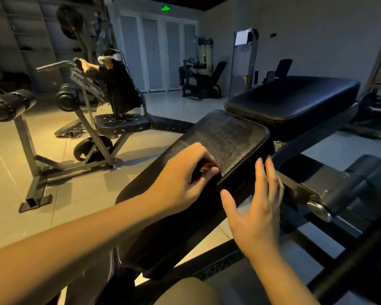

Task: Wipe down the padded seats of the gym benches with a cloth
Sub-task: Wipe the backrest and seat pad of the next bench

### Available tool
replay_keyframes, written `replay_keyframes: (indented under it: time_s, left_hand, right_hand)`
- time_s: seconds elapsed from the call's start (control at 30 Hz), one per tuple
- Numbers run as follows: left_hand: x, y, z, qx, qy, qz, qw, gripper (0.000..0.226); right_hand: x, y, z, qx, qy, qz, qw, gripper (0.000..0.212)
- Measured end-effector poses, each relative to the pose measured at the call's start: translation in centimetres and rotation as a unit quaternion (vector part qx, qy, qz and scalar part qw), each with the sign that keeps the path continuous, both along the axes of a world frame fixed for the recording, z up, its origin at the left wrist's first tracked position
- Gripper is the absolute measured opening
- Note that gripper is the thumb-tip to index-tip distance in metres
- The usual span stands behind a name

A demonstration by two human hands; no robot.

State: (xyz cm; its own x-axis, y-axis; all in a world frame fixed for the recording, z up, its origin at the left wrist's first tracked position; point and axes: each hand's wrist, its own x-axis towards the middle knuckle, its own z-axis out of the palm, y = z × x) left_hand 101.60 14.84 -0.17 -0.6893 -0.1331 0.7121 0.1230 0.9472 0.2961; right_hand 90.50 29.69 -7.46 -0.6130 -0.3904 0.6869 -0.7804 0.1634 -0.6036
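Observation:
A black padded bench seat (229,133) with a grained leather surface slopes up in front of me. Beyond it lies a second, smoother black pad (295,97). A dark cloth (163,234) seems to cover the near half of the seat, though it is hard to tell from the pad. My left hand (180,179) rests on the seat with its fingers curled around the cloth's upper edge. My right hand (257,212) hovers flat at the seat's right edge, fingers apart and holding nothing.
The bench's black steel frame (317,188) runs along the right, below the pads. On the left stands a back-extension machine (86,128) where another person (117,84) is wiping. More machines (198,78) stand at the far wall. Tiled floor (75,194) lies between.

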Motion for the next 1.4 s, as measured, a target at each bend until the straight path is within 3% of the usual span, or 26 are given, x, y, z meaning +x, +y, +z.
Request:
replay_keyframes:
  time_s: [0.07, 0.2, 0.27, 0.33, 0.43, 0.53, 0.63, 0.73, 0.8, 1.03, 1.13, 1.27, 1.33, 1.4]
  left_hand:
    - [-0.1, -1.2, -0.4, 0.006, 0.004, 0.013, 1.000, 0.016]
    - [-2.3, -9.1, -0.1, 0.129, -0.033, 0.231, 0.964, 0.018]
    - [-2.6, -10.2, 0.1, 0.160, -0.069, 0.274, 0.946, 0.018]
    - [-1.8, -7.9, 0.1, 0.141, -0.058, 0.242, 0.958, 0.016]
    - [0.8, -1.7, -0.6, 0.071, -0.012, 0.093, 0.993, 0.012]
    - [1.6, -0.3, -0.9, 0.043, -0.006, 0.012, 0.999, 0.009]
    - [-0.1, -4.7, -1.2, 0.080, 0.015, 0.110, 0.991, 0.011]
    - [-1.7, -9.7, -0.7, 0.161, -0.019, 0.241, 0.957, 0.016]
    - [-1.8, -10.1, -0.5, 0.177, -0.034, 0.270, 0.946, 0.016]
    - [3.7, -1.8, -2.3, 0.055, -0.016, 0.049, 0.997, 0.008]
    - [3.3, -5.4, -3.1, 0.077, -0.005, 0.116, 0.990, 0.013]
    - [1.9, -10.8, -3.5, 0.170, -0.027, 0.274, 0.946, 0.014]
    - [2.1, -8.9, -3.3, 0.156, -0.031, 0.252, 0.955, 0.013]
    - [2.9, -5.1, -2.9, 0.099, -0.019, 0.166, 0.981, 0.009]
  right_hand:
    - [0.0, 0.1, 0.0, 0.002, -0.002, 0.002, 1.000, 0.091]
    - [0.1, 0.1, 0.0, 0.004, 0.002, 0.000, 1.000, 0.091]
    - [0.0, 0.2, 0.0, 0.004, 0.001, -0.004, 1.000, 0.092]
    - [0.1, 0.1, 0.1, 0.000, 0.006, -0.007, 1.000, 0.092]
    - [0.1, 0.0, 0.2, -0.001, 0.006, -0.005, 1.000, 0.091]
    - [0.0, -0.1, 0.0, 0.001, 0.005, -0.003, 1.000, 0.091]
    - [0.1, 0.0, 0.0, -0.006, 0.005, 0.003, 1.000, 0.091]
    - [0.0, 0.0, 0.0, -0.007, 0.003, 0.003, 1.000, 0.092]
    - [0.0, -0.1, 0.1, -0.007, 0.004, -0.002, 1.000, 0.092]
    - [-0.1, -0.2, 0.0, -0.011, 0.008, -0.004, 1.000, 0.087]
    - [-0.1, -0.2, -0.1, -0.008, 0.007, -0.004, 1.000, 0.088]
    - [-0.2, 0.0, -0.1, -0.010, 0.005, -0.003, 1.000, 0.087]
    - [-0.2, 0.0, -0.1, -0.012, 0.004, -0.001, 1.000, 0.088]
    - [-0.1, 0.0, 0.0, -0.015, 0.000, 0.000, 1.000, 0.089]
